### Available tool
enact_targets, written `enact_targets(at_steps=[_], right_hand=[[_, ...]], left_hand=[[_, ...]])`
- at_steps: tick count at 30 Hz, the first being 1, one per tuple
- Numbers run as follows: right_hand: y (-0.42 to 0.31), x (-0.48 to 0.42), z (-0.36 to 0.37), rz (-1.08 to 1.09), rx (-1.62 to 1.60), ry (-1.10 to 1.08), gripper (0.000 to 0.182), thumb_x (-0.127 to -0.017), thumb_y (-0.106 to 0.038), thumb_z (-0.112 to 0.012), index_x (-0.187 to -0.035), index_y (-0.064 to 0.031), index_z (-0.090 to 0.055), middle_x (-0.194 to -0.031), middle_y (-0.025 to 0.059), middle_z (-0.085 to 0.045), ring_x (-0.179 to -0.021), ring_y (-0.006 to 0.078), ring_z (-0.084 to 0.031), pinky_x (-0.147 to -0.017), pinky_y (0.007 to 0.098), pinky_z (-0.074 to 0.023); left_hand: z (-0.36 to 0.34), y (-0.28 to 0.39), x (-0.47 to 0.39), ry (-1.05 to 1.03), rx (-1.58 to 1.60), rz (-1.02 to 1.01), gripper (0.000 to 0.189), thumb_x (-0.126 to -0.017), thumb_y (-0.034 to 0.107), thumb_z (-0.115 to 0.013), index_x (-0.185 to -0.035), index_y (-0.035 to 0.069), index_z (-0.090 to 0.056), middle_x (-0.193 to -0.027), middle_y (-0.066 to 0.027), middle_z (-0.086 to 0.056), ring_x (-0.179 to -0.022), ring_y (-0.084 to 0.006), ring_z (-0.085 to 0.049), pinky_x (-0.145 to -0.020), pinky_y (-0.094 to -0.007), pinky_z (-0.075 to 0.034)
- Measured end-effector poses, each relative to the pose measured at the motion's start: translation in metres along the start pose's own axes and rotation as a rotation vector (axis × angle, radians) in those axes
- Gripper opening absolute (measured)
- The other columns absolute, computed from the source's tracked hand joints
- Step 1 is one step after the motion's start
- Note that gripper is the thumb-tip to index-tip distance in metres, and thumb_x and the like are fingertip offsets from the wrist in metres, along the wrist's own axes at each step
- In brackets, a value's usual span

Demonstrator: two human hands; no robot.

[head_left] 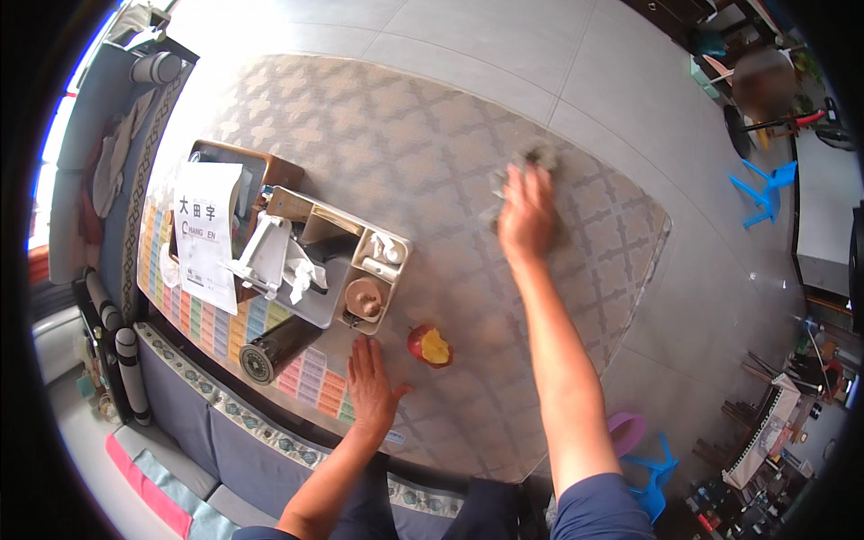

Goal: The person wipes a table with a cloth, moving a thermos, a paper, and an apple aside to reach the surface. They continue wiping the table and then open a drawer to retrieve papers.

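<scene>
My right hand [530, 216] presses flat on a greyish cloth [540, 156], slightly blurred, on the patterned table cover [466, 196]. The fingers lie over the cloth, and its edges show beyond and beside them. My left hand [370, 388] rests with fingers apart on the table, its fingertips by the near corner of a beige organizer box [402, 260]. Between the hands, nearer the left one, lies a red apple [435, 347] with yellow flesh exposed. A dark cylindrical container [277, 351] lies on its side left of my left hand.
The organizer holds a brown round item [366, 297], white tissue and small things. Beside it stand a brown tray [287, 172] and a printed white sheet [208, 236]. A grey sofa [175, 378] borders the near left side; blue stools [766, 192] stand on the tiled floor at right.
</scene>
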State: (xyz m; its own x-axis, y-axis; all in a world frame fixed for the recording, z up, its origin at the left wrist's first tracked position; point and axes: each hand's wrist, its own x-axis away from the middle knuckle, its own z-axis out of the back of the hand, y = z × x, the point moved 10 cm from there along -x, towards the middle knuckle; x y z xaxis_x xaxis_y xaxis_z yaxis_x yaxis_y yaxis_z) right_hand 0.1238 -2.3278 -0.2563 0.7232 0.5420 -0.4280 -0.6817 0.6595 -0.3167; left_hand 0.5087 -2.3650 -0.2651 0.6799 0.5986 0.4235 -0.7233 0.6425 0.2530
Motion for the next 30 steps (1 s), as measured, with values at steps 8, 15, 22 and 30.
enact_targets(at_steps=[8,15,22,30], right_hand=[[-0.065,-0.081,-0.081,0.249,-0.108,-0.067,0.038,-0.096,-0.033,-0.059,-0.127,-0.0143,-0.067,-0.144,0.0097,-0.055,-0.138,0.0336,-0.043,-0.115,0.0478,-0.0351],[0.275,0.011,0.073,-0.225,0.295,0.033,0.034,-0.098,-0.022,-0.059,-0.13,-0.01,-0.063,-0.144,0.0132,-0.053,-0.135,0.0368,-0.046,-0.111,0.0455,-0.0417],[0.238,0.094,0.125,-0.261,0.316,-0.038,0.037,-0.101,-0.022,-0.054,-0.132,-0.0035,-0.06,-0.146,0.0186,-0.051,-0.139,0.0423,-0.042,-0.113,0.0469,-0.0389],[0.009,0.36,0.172,-0.111,-0.118,-0.404,0.028,-0.094,-0.025,-0.066,-0.119,-0.012,-0.071,-0.146,0.0077,-0.053,-0.135,0.0318,-0.048,-0.111,0.0526,-0.0395]], left_hand=[[-0.024,-0.007,-0.005,-0.052,-0.115,0.031,0.129,-0.057,0.039,-0.091,-0.155,-0.006,-0.02,-0.162,-0.0273,-0.018,-0.152,-0.0403,-0.019,-0.122,-0.0512,-0.02],[-0.025,-0.001,-0.002,-0.016,-0.138,-0.043,0.13,-0.059,0.031,-0.092,-0.154,-0.01,-0.014,-0.161,-0.0315,-0.015,-0.151,-0.0457,-0.017,-0.121,-0.0537,-0.022],[-0.028,0.008,-0.007,-0.019,-0.178,-0.148,0.129,-0.063,0.03,-0.09,-0.155,-0.01,-0.01,-0.162,-0.0329,-0.01,-0.15,-0.0483,-0.015,-0.12,-0.0524,-0.022],[-0.038,-0.007,-0.001,-0.023,-0.175,-0.141,0.128,-0.064,0.026,-0.09,-0.155,-0.01,-0.008,-0.162,-0.0332,-0.007,-0.15,-0.0489,-0.013,-0.121,-0.0527,-0.02]])
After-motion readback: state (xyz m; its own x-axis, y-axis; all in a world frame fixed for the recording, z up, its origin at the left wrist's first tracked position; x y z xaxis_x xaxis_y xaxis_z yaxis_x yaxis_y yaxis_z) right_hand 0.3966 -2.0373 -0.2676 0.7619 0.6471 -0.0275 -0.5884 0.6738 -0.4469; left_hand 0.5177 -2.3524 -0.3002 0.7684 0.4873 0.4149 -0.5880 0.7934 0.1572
